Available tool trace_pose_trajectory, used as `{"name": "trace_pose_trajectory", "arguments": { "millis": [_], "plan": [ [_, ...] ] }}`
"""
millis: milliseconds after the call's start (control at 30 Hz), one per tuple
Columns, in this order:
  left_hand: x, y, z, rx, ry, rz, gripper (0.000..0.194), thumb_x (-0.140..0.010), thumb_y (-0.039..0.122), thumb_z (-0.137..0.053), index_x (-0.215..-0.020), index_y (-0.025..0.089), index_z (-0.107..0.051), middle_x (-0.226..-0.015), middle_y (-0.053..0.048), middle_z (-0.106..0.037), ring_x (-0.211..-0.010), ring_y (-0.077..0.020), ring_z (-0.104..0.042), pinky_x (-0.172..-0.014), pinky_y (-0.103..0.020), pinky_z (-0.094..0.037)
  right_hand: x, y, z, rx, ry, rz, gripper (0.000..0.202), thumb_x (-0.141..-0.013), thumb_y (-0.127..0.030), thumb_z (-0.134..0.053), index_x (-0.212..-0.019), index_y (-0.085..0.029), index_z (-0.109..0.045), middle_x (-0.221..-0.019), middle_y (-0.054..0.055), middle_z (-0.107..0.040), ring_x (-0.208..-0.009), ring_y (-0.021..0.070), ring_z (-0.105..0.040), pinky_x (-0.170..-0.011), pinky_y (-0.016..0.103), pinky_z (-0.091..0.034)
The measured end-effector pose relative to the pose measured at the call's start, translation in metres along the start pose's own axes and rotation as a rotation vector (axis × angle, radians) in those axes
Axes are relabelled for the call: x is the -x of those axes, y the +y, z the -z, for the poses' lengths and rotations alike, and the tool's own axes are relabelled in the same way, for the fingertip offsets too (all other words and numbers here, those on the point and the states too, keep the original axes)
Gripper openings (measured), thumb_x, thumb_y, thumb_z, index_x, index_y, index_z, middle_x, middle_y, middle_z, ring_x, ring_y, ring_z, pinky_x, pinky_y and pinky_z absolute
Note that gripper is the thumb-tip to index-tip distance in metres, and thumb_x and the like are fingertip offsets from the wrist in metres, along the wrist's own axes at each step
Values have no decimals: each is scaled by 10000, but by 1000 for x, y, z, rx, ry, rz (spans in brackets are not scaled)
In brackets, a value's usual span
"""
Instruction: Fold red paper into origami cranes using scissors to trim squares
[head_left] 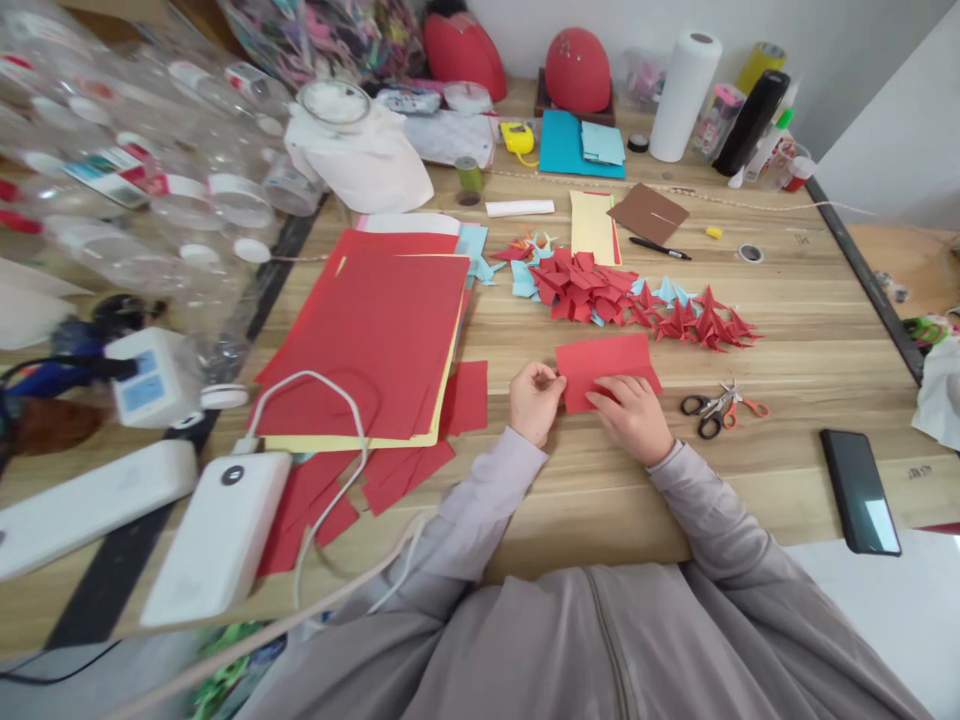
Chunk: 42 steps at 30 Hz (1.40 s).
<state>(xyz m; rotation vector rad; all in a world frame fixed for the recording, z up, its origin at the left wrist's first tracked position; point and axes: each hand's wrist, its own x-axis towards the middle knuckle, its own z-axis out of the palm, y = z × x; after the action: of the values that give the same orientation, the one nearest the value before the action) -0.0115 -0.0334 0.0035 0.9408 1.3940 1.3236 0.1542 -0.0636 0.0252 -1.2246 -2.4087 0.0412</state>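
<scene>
A piece of red paper (606,358) lies on the wooden table in front of me. With bent fingers, my left hand (536,402) pinches its left edge between thumb and forefinger. My right hand (634,416) rests flat on the paper's lower part, its fingers stretched out and covering some of it. Just beyond the sheet is a heap of folded red paper pieces (585,287), with pointed red paper stars (709,320) to its right and bits of light blue among them. Two pairs of scissors, one black-handled (703,408) and one orange-handled (746,407), lie right of my right hand.
Left of my hands is a stack of large red sheets (390,340), with smaller red pieces (409,475) around it. A white power bank (217,535) trails a cable. Clear plastic bottles (172,190) crowd the far left. A phone (859,490) lies at the right edge.
</scene>
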Motion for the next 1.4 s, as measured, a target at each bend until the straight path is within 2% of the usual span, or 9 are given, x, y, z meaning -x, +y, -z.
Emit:
{"name": "trace_pose_trajectory", "arguments": {
  "millis": [133, 233, 300, 467, 600, 900, 1000, 1133, 1400],
  "plan": [
    [5, 17, 13, -360, 68, -393, 116, -667, 100, -524, -741, 188, -508, -1181, -104, -571, -1005, -209, -569, -710, -307, -479, 7, 9, -4, -58, 10, -36, 243, -840, -119, -511, -971, -209, -695, -931, 83, -700, -842, 196, -592, -752, 333, -448],
    [5, 24, 23, -575, -250, -665, 352, -622, -3, -431, -880, 195, -564, -1084, -76, -632, -1057, -212, -557, -902, -389, -435, 10, 11, -1, -132, 14, -37, 236, -841, -133, -505, -945, -206, -704, -915, 82, -710, -822, 190, -614, -747, 321, -482],
    [4, 21, 27, -676, -389, -728, 442, -595, -16, -428, -958, 184, -582, -1020, -78, -653, -1014, -224, -573, -898, -405, -434, 11, 11, 2, -201, 28, -56, 217, -852, -163, -502, -913, -203, -707, -886, 82, -713, -806, 187, -625, -744, 318, -500],
    [7, 13, 26, -799, -459, -762, 258, -726, 97, -503, -943, 168, -622, -891, -92, -671, -880, -244, -585, -807, -420, -446, 9, 8, 9, -419, 46, -223, 151, -848, -236, -542, -853, -224, -692, -871, 74, -700, -820, 189, -633, -757, 330, -521],
    [9, 11, 23, -829, -404, -728, 255, -826, 127, -439, -1012, 168, -609, -862, -92, -660, -856, -233, -578, -777, -407, -453, 5, 6, 12, -455, 86, -414, 147, -850, -229, -532, -805, -200, -669, -911, 95, -665, -850, 198, -620, -771, 344, -511],
    [24, 18, 19, -902, -252, -802, 352, -835, 99, -450, -1169, 137, -557, -1206, -169, -582, -1122, -284, -531, -893, -456, -455, -4, 8, 12, -354, 114, -593, 113, -832, -204, -554, -744, -181, -622, -839, 76, -625, -775, 175, -600, -675, 304, -499],
    [37, 20, 13, -979, -376, -912, 357, -839, 119, -477, -1186, 95, -557, -1220, -151, -596, -1169, -280, -514, -950, -426, -435, -7, 11, 12, -352, 109, -623, 99, -818, -197, -584, -734, -170, -628, -811, 61, -635, -721, 151, -600, -628, 275, -493],
    [49, 19, 5, -1105, -450, -832, 408, -858, 244, -507, -1211, 43, -540, -1309, -167, -531, -1258, -306, -437, -1025, -435, -376, -9, 12, 12, -368, 94, -660, 92, -808, -206, -608, -733, -167, -646, -796, 53, -643, -687, 138, -604, -585, 255, -488],
    [65, 13, 2, -1179, -422, -663, 509, -848, 308, -523, -1280, 41, -482, -1391, -181, -434, -1325, -338, -337, -1071, -458, -303, -10, 10, 11, -377, 107, -720, 75, -782, -211, -646, -732, -157, -658, -776, 44, -641, -637, 121, -587, -538, 237, -475]
  ]
}}
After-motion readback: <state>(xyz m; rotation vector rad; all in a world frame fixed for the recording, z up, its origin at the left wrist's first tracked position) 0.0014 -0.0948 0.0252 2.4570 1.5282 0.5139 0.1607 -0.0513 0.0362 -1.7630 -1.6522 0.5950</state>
